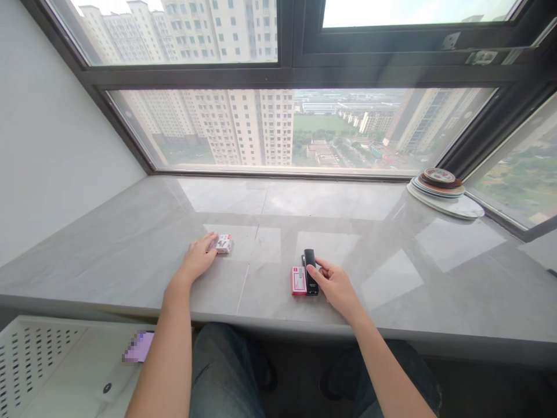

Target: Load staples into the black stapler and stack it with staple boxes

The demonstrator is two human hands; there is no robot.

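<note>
My left hand (201,255) rests on the sill with its fingers and thumb closed about the left end of a small white box (224,244) with pink and dark print. To the right, a black stapler (310,273) lies lengthwise, pointing away from me. My right hand (334,285) grips it from the right side, thumb on top and index finger along its far right edge. Touching or nearly touching the stapler's left side is a small red-and-white box (299,281), lying flat. The curled fingers of my right hand are partly hidden.
The grey marble-like windowsill (270,203) runs up to a dark-framed window. At its far right corner sits a stack of round plates or mats (452,203). Below left stands a white perforated basket (47,360) with a purple item (140,347) in it.
</note>
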